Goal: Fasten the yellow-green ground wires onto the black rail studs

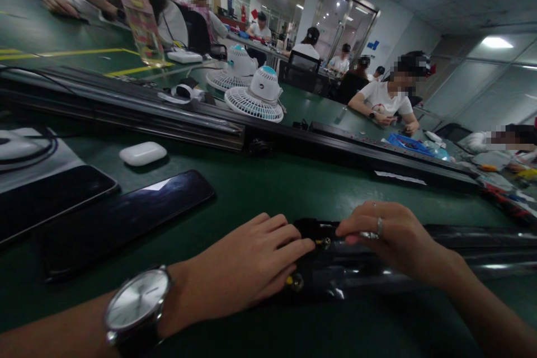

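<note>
Near the front of the table lies a long glossy black bar [361,271], its left end between my two hands. My left hand [247,260], with a watch on the wrist, lies over that end, fingers stretched out and touching it; the thumb is hidden. Close to its fingertips are two small round metal fittings with yellow bits, an upper fitting [324,243] and a lower fitting [296,281]. My right hand [388,235], wearing a ring, is closed in a pinch at the bar's upper edge. What sits between its fingertips is too dark and small to name.
A phone [138,212], a white earbud case [142,153] and another dark-screened device [54,196] lie at left. Long black rails [335,148] cross the table behind. Beyond stand two white fans [255,95], a bottle [145,31] and a blue tray [409,144]. Other people sit farther back.
</note>
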